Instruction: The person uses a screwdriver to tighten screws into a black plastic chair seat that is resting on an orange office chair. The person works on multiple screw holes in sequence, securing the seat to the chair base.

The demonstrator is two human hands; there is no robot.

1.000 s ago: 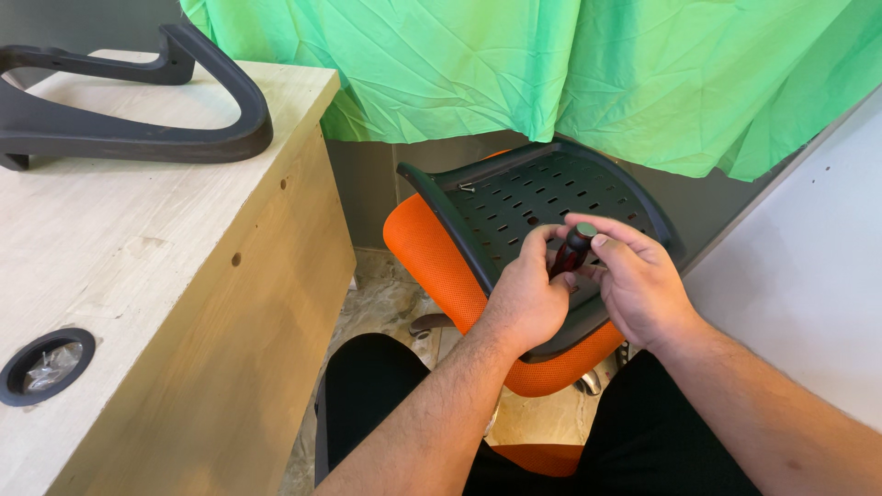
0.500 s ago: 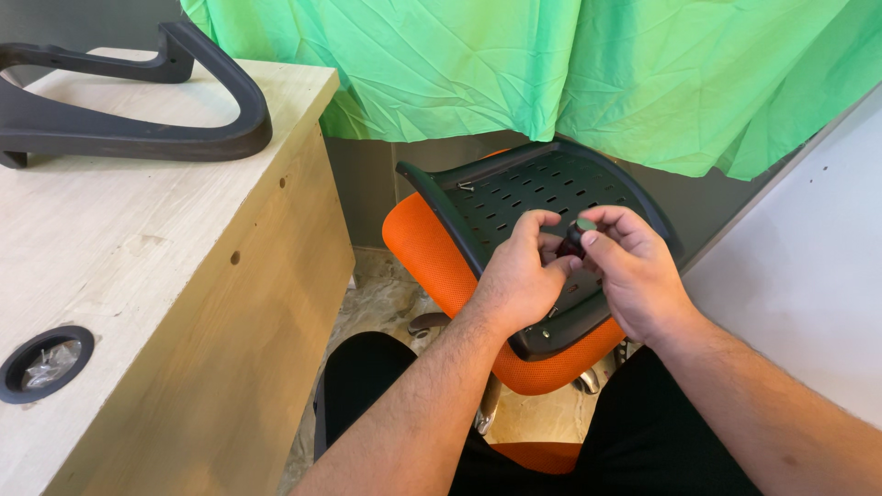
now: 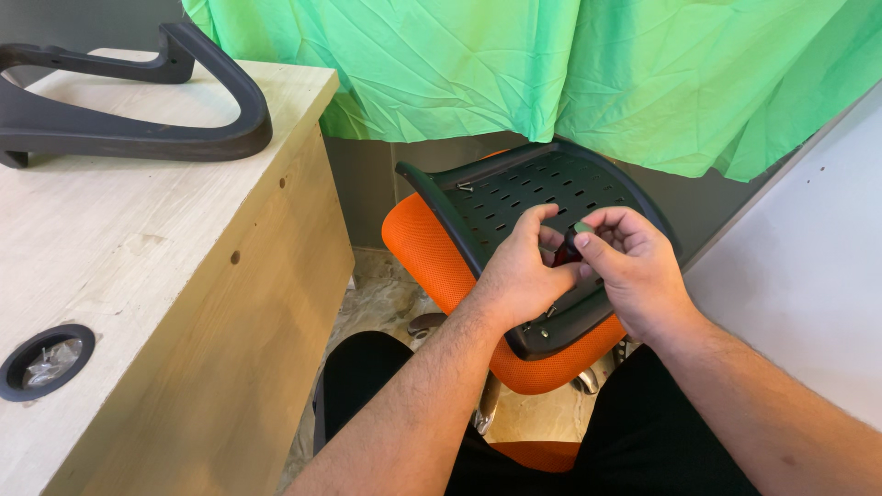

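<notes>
An upturned orange chair seat (image 3: pixel 432 257) with a black perforated plastic underside (image 3: pixel 528 197) lies in front of me. Both hands meet over its near edge. My left hand (image 3: pixel 519 271) and my right hand (image 3: pixel 629 262) pinch a small dark tool with a red part (image 3: pixel 568 248) between their fingertips, just above the black underside. Most of the tool is hidden by my fingers. My forearms reach in from the bottom of the view.
A light wooden desk (image 3: pixel 138 276) stands at the left with a black curved chair armrest (image 3: pixel 129 129) on top and a round cable hole (image 3: pixel 46 360). A green cloth (image 3: pixel 551 73) hangs behind. A white panel (image 3: pixel 808 276) stands at the right.
Both hands have drawn closer around the small tool, and the fingers have shifted on it. The seat has stayed in place.
</notes>
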